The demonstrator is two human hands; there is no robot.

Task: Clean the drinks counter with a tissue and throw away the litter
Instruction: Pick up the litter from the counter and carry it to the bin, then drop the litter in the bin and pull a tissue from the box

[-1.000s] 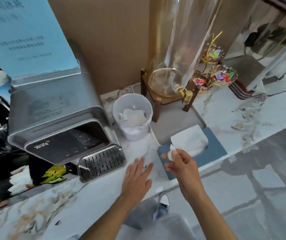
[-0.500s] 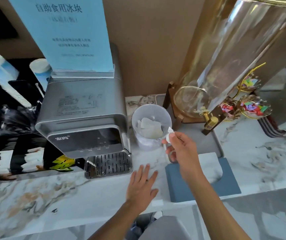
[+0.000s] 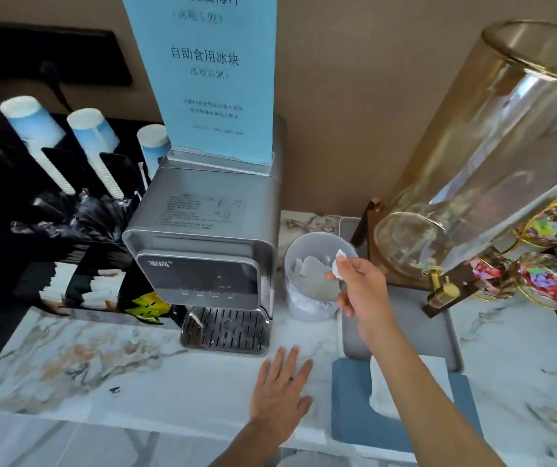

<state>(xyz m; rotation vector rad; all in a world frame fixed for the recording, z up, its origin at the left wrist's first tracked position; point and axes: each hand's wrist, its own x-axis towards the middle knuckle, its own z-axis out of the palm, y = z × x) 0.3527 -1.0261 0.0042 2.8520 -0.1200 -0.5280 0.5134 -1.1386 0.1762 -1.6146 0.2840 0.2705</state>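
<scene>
My right hand [image 3: 359, 287] pinches a small white scrap of litter [image 3: 338, 264] right over the rim of the small white bin [image 3: 299, 261], which holds crumpled tissues. My left hand [image 3: 278, 390] lies flat, fingers spread, on the marble counter [image 3: 108, 362] in front of the water machine. A blue tissue box [image 3: 347, 406] with a white tissue [image 3: 379, 385] sticking out sits at the counter's front edge, partly under my right forearm.
A silver water machine [image 3: 203, 244] with a drip grate [image 3: 226, 328] stands left of the bin, a blue sign [image 3: 203, 72] on top. A glass drink dispenser [image 3: 492, 150] on a wooden stand over a grey tray [image 3: 438, 332], and candy bowls [image 3: 549, 284], are on the right. Cup stacks [image 3: 44, 139] are far left.
My right hand has carried the scrap from the tissue box up to the bin's rim. The left hand has stayed flat on the counter. The view has tilted up.
</scene>
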